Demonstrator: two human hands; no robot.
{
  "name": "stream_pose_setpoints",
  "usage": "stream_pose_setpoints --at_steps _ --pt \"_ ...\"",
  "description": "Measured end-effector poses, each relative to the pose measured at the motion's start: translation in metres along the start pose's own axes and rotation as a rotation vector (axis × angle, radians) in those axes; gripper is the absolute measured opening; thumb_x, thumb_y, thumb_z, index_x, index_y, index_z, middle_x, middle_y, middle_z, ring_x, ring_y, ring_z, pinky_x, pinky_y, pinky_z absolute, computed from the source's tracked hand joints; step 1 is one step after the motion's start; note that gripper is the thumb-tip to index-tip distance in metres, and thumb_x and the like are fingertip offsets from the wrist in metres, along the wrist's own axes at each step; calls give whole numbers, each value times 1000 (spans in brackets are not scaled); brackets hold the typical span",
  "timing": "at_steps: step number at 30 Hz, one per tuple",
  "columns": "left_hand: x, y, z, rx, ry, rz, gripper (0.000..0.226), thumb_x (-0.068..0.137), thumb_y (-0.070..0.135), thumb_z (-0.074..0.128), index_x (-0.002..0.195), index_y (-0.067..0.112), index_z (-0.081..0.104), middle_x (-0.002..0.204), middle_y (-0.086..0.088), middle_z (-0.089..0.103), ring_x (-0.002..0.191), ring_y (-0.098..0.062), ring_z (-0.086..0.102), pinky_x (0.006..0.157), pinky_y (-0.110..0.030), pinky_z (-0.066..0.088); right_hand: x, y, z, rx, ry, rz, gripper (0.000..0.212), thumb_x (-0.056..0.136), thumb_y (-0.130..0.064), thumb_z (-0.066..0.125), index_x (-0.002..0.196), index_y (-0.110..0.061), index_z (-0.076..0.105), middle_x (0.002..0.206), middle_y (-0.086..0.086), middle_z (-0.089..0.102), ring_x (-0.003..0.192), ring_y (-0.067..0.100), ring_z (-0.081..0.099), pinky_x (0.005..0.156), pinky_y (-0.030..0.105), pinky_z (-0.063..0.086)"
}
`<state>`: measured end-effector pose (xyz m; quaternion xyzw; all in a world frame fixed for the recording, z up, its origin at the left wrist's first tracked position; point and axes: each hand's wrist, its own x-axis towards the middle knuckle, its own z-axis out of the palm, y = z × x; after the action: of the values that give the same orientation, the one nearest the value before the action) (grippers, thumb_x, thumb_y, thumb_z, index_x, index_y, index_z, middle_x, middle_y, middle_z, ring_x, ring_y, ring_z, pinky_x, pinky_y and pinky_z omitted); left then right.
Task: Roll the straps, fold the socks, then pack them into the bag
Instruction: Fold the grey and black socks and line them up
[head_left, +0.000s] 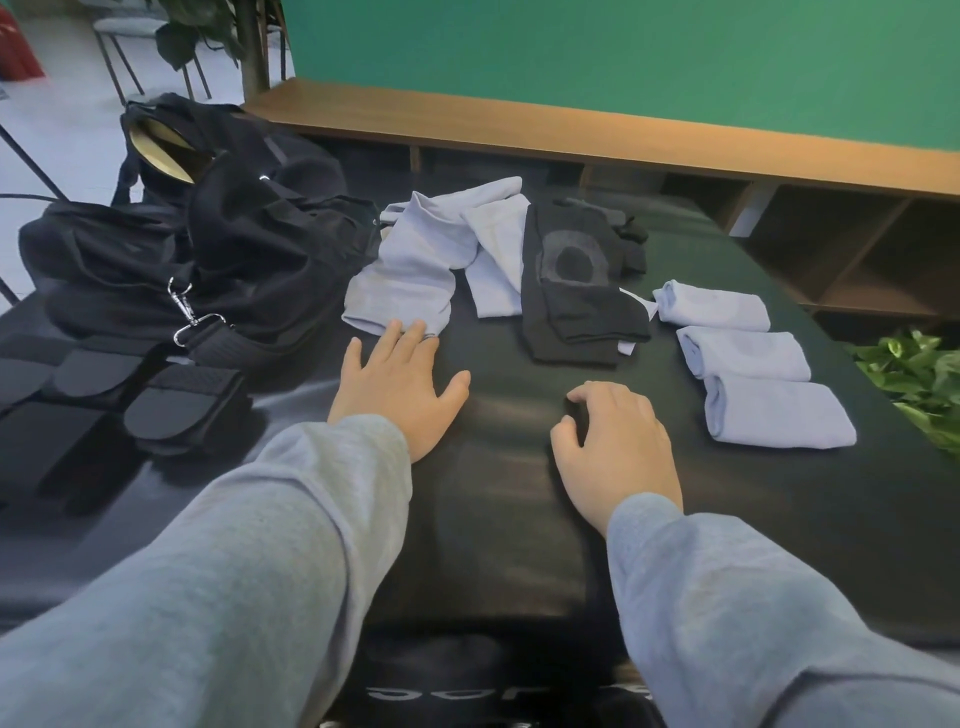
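Observation:
My left hand (397, 384) lies flat on the dark table (493, 493), fingers straight, its fingertips touching the near end of an unfolded lilac sock (410, 275). My right hand (615, 441) rests on the table with loosely curled fingers and holds nothing. A second loose lilac sock (498, 249) and black socks (576, 296) lie beyond my hands. Three folded lilac socks (748, 358) sit in a row at the right. The black bag (208, 249), open, with a metal clip (187, 312), slumps at the left. Rolled black straps (176, 405) lie in front of it.
A wooden shelf unit (675, 156) runs behind the table under a green wall. Green plant leaves (919, 374) poke up at the right edge. Chair legs and a plant stand on the floor at the far left.

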<state>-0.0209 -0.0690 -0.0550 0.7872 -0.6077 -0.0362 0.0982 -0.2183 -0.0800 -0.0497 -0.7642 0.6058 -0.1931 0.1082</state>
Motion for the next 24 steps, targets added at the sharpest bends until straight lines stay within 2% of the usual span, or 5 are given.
stream_pose_setpoints --at_steps 6,12,16,21,24 --pt "-2 0 -2 -4 31 12 62 95 53 20 147 19 23 157 9 11 143 -6 -3 117 -41 -3 1 -1 0 1 2 -2 31 92 -28 43 122 -25 50 127 -11 49 121 11 36 104 28 26" --pt "-11 2 -3 -8 170 99 49 96 43 29 137 19 43 145 9 38 142 -7 13 115 -34 0 -1 -1 0 4 2 2 32 92 -28 43 123 -24 50 127 -10 49 122 13 36 104 29 26" --pt "-19 4 -4 -34 178 165 46 96 42 33 135 20 45 141 10 41 139 -8 20 113 -29 5 -1 -1 0 3 -1 5 32 92 -27 43 123 -24 50 127 -10 50 122 13 36 105 29 26" --pt "-34 6 -1 -51 172 191 78 78 60 7 137 23 44 143 13 38 139 -6 18 110 -25 1 -1 0 0 23 -3 8 31 92 -27 43 122 -23 51 127 -10 50 122 12 36 104 28 26" --pt "-46 6 -2 -57 161 192 87 72 61 0 138 24 43 144 13 37 139 -6 17 110 -23 0 -1 0 -1 28 -2 6 31 92 -27 43 121 -23 52 127 -10 50 122 13 36 105 29 27"
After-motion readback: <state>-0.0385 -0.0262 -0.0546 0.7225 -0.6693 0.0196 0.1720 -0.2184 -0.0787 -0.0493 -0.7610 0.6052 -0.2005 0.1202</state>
